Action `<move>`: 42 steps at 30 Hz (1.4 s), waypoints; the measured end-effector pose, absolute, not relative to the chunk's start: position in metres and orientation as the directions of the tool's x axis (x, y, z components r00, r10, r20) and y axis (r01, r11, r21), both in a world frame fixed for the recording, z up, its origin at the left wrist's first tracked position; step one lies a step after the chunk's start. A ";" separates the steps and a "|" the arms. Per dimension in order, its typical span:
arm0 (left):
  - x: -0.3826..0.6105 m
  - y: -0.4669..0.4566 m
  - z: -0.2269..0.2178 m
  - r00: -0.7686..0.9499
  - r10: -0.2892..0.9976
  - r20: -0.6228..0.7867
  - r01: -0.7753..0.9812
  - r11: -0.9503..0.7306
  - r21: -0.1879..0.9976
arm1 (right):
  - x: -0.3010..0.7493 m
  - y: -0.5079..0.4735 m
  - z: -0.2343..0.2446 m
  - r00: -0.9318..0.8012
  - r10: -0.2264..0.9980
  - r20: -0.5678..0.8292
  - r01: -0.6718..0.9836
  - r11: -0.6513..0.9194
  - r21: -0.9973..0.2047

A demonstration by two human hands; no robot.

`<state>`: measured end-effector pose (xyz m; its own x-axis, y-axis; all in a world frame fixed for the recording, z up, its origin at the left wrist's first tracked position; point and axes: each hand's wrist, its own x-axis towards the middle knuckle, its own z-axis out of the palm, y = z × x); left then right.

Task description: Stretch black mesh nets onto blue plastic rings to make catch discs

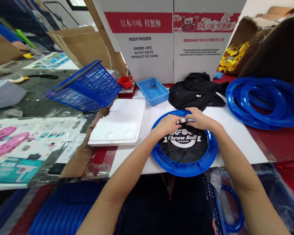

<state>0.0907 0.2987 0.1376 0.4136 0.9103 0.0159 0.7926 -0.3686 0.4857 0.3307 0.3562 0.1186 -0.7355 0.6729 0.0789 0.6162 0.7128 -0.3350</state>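
A blue plastic ring [186, 170] lies flat on the white work surface in front of me, its near edge by the table's front. Inside it sits a round black mesh [178, 156] printed "Throw Ball" in white. My left hand [168, 124] and my right hand [198, 118] meet over the far part of the ring, with fingers bent and closed at the mesh's far edge. Between the fingertips a small light gap shows, where the mesh stands off the ring. The undersides of the fingers are hidden.
Several blue rings [257, 120] are stacked at right. Behind are a pile of black mesh [196, 91], a light blue tray [154, 93] and white cartons [149, 68]. White foam [120, 120] and a tilted blue basket [88, 85] stand left. A yellow-filled box [245, 36] is back right.
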 end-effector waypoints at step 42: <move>0.102 0.317 0.123 0.436 0.865 0.247 0.833 -0.492 0.253 | 0.327 0.372 0.118 -0.382 0.907 0.180 0.497 0.365 -0.787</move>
<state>0.1020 0.3168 0.1228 0.4360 0.8655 0.2467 0.8333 -0.4918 0.2526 0.3266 0.3720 0.1179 -0.3820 0.9065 0.1796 0.4966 0.3653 -0.7874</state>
